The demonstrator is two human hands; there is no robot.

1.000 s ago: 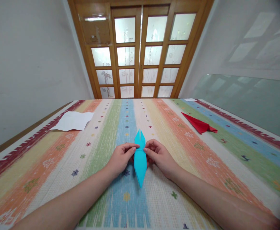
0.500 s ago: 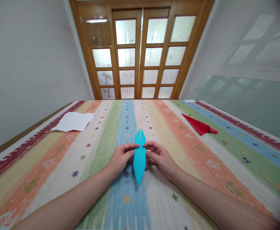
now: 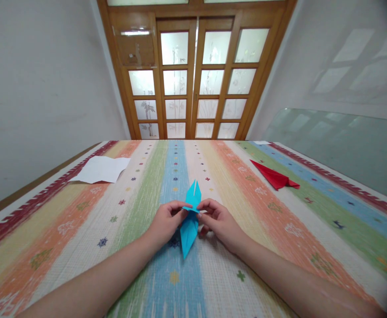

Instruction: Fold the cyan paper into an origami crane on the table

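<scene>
Head view: both hands, left hand (image 3: 165,221) and right hand (image 3: 218,221), pinch the blue folded paper (image 3: 190,221), fingers clamped; it has tilted since a second ago, lifting off the surface (image 3: 81,229).

Home room: wooden frosted-glass doors (image 3: 193,79), plain white walls (image 3: 41,88), table under striped woven cloth (image 3: 279,221).

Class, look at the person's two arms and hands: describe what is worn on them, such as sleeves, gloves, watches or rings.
Both forearms are bare up to the picture's edge: no sleeves show. The left hand and right hand wear no gloves, and no watch, bracelet or ring can be seen.
</scene>
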